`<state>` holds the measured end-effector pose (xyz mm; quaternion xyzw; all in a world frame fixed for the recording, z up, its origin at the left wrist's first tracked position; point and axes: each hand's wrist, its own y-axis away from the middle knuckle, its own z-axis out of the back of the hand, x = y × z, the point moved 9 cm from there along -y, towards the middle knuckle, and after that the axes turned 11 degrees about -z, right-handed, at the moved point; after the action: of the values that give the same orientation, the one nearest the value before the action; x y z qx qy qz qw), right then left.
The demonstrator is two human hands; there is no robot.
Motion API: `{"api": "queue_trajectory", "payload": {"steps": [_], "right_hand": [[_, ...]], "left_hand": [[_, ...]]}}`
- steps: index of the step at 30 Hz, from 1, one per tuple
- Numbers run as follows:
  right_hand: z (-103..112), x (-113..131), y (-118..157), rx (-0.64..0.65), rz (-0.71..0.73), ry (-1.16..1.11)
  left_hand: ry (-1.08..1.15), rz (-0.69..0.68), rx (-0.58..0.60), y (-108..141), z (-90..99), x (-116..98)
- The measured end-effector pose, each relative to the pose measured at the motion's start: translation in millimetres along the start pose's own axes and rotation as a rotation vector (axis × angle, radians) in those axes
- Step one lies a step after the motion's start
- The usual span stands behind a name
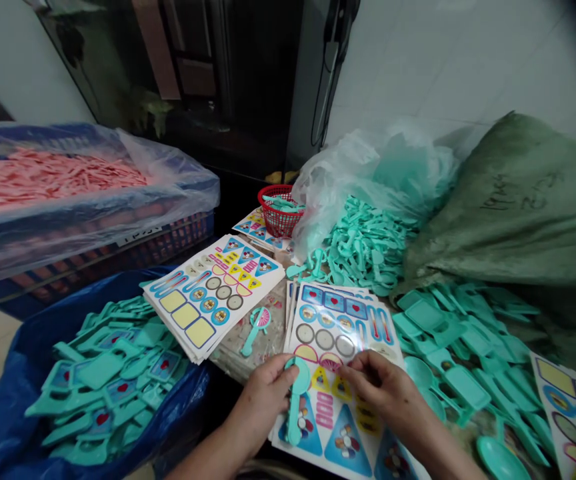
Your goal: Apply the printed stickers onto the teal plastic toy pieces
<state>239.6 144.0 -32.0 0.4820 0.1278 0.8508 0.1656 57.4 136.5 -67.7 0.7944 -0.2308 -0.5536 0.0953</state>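
My left hand (262, 402) grips a teal plastic toy piece (295, 402), round-headed with a long handle, upright above a sticker sheet. My right hand (388, 393) lies on that top sheet of the printed sticker stack (339, 333), fingertips close to the teal round head. Whether those fingertips pinch a sticker is hidden. To the left, a second sticker stack (213, 297) lies beside a loose teal piece with a pink round sticker (258, 327).
A blue bag (8, 427) holds teal pieces with stickers at the left. Behind it stands a crate of pink pieces under clear plastic (43, 180). A red basket (278, 210), a teal pile (358, 247), more teal pieces (468, 367) and a green sack (508, 200) crowd the right.
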Motion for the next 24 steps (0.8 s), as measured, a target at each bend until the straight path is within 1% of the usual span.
{"api": "queue_trajectory", "payload": {"steps": [3,5,7,9,12,15,17,20,24], "right_hand": [[2.3,-0.7,4.5,0.002,-0.034,-0.051],[-0.1,2.9,10.3,0.018,-0.04,-0.14],[-9.6,6.2,17.2,0.063,-0.057,-0.268],[-23.9,7.5,24.2,0.114,-0.095,-0.395],[-47.0,11.5,31.7,0.19,-0.13,-0.529],[-58.7,18.6,33.4,0.218,-0.134,-0.609],[-58.1,21.8,32.0,0.193,-0.131,-0.599],[-49.7,25.1,29.6,0.109,-0.091,-0.482],[-48.4,26.6,29.9,0.07,-0.045,-0.376]], "left_hand": [[0.019,-0.011,0.01,0.2,0.4,0.0],[0.044,-0.029,0.023,0.8,0.9,-0.3],[0.084,-0.055,0.042,2.6,0.0,-1.6],[0.166,-0.094,0.067,5.5,-3.9,-6.2],[0.257,-0.183,0.089,11.5,-11.5,-21.3],[0.189,-0.249,0.086,16.6,-15.6,-34.9],[0.124,-0.271,0.078,18.2,-15.4,-37.6],[0.067,-0.303,0.049,18.0,-10.8,-33.9],[0.074,-0.339,0.044,17.5,-8.8,-29.0]]}}
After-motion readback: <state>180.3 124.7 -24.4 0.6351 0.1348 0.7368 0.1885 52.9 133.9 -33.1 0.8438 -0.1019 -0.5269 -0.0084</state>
